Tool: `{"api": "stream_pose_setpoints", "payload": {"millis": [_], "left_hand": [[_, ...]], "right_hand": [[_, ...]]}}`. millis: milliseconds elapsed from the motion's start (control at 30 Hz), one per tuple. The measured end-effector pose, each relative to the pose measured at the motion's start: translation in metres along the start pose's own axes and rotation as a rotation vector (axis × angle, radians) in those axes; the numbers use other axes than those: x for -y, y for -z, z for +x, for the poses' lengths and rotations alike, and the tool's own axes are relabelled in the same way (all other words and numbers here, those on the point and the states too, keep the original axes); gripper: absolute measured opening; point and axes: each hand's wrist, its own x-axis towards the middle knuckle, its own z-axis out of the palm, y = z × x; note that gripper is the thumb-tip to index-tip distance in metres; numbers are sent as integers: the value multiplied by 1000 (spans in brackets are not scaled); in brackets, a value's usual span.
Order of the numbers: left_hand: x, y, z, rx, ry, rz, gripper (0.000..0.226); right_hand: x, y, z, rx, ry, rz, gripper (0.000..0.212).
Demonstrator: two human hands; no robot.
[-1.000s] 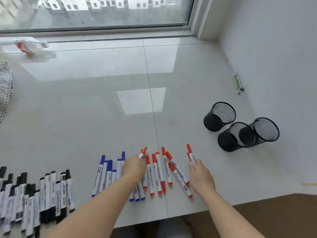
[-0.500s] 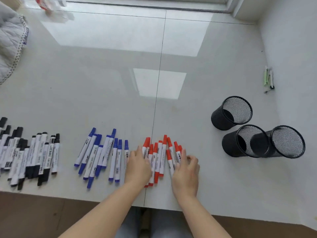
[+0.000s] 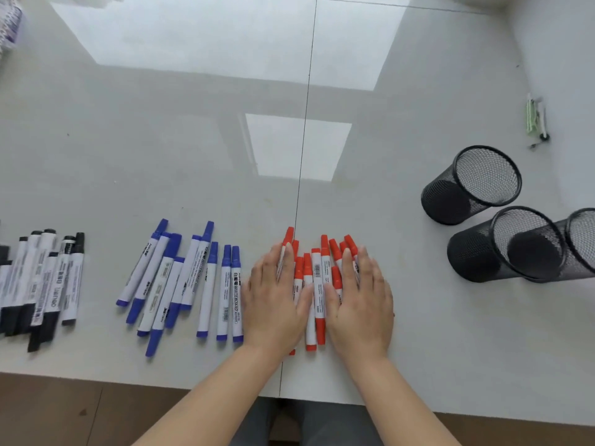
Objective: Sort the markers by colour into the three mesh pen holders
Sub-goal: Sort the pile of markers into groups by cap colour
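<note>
Pressing flat, fingers straight, left hand (image 3: 276, 300) and right hand (image 3: 360, 300) against red markers (image 3: 317, 284) on desk (image 3: 193, 156); blue markers (image 3: 229, 294) reading "WHITEBOARD".

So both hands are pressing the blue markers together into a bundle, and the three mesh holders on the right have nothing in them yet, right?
Not quite. The head view shows the left hand and right hand flanking the red markers, not the blue markers, which lie untouched further left. The three mesh holders do look unfilled.
</note>
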Motion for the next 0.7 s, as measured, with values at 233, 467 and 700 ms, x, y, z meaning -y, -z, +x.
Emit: {"api": "stream_pose_setpoints", "payload": {"millis": [233,467,700], "left_hand": [[6,-15,6,-115,-89,-63,76],[12,-21,10,-194,-165,-97,75],[8,-19,0,-111,-191,-84,73]], "right_hand": [[5,-10,4,-75,5,-17,60],[2,-14,5,-130,9,-2,57],[-1,-15,-15,-162,-15,23,54]]}}
